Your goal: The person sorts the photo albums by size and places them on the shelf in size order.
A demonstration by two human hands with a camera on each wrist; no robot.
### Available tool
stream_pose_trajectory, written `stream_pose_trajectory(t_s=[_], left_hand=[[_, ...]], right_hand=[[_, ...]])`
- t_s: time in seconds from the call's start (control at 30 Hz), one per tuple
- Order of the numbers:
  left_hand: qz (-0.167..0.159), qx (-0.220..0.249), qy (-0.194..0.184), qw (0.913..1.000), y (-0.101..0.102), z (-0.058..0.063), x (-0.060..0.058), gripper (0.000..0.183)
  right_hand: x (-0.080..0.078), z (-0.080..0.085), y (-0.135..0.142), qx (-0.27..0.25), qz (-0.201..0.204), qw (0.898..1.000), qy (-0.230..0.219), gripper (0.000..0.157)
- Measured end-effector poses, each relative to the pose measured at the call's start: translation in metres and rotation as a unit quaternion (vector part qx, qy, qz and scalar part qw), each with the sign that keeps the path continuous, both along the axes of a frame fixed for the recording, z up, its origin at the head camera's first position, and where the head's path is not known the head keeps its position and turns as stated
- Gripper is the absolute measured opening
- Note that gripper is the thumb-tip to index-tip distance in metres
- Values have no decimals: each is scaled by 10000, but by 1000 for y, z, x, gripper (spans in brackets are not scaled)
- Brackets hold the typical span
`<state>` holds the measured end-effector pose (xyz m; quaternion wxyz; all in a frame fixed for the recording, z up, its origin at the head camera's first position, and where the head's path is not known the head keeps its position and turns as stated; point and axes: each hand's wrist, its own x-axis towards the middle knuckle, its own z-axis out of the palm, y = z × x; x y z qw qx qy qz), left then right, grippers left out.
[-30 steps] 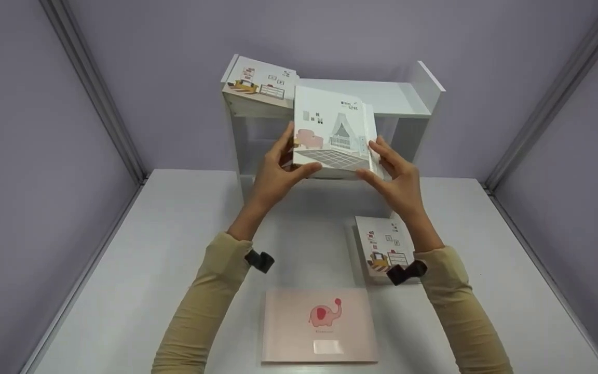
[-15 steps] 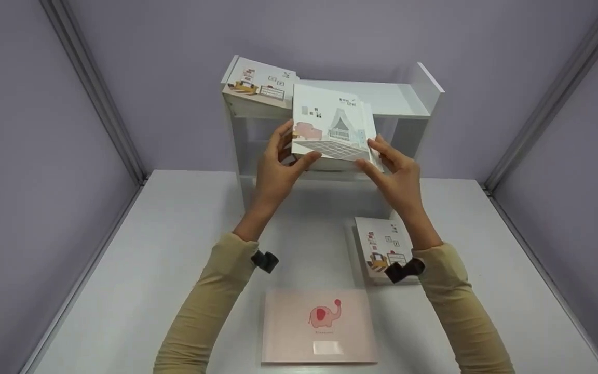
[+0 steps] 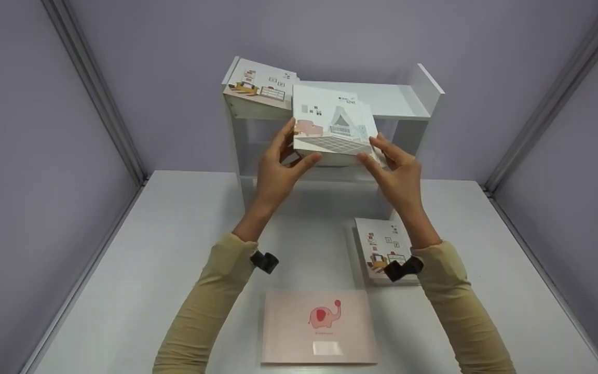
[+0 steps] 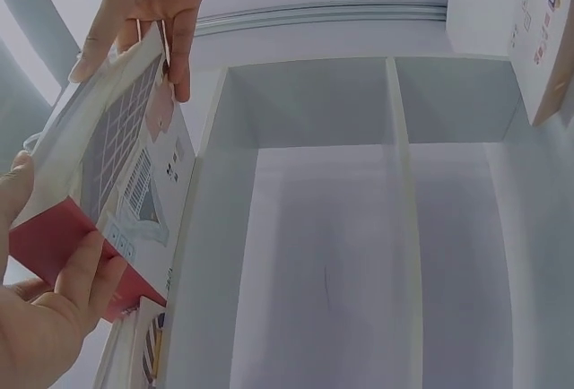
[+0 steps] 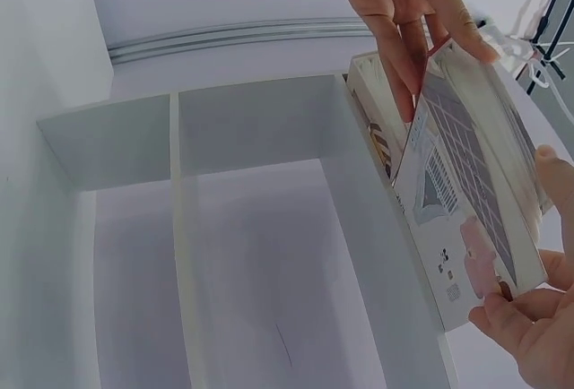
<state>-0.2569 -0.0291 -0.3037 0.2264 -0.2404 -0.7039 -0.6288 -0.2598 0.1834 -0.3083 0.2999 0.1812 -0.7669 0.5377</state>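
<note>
Both hands hold a thick white book (image 3: pixel 330 117) whose cover shows a pink armchair and a canopied crib; its red spine (image 4: pixel 58 237) appears in the left wrist view. The book lies at the front of the white shelf unit's top board (image 3: pixel 395 98), right of another book. My left hand (image 3: pixel 278 169) grips the book's left side, thumb on the near edge. My right hand (image 3: pixel 397 174) grips the right side with its thumb on the near corner. In the right wrist view, the right hand (image 5: pixel 417 12) is at the top and the left hand (image 5: pixel 543 317) lower right.
A white book with a yellow toy-vehicle drawing (image 3: pixel 262 83) lies at the top board's left end. A similar book (image 3: pixel 382 244) lies on the table (image 3: pixel 185 218), partly behind the right wrist. A pink elephant book (image 3: pixel 288 327) lies at the front. Walls (image 3: pixel 34 156) enclose the table.
The held book's near edge has risen and the book has shifted slightly away from me, showing less of its cover. My left hand moved up a little; the right hand rose slightly.
</note>
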Motion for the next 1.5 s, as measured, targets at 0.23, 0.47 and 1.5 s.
stream_pose_trajectory(t_s=[0.23, 0.47, 1.5], left_hand=[[-144, 130, -14, 9998, 1, -12, -16, 73], [86, 228, -1, 9997, 3, 2, -2, 68], [828, 540, 597, 9933, 7, 7, -12, 45]], right_hand=[[-1, 0, -2, 51, -91, 9999, 22, 39], [-1, 1, -1, 122, -41, 9998, 173, 39], [-29, -12, 13, 1326, 63, 9851, 1097, 26]])
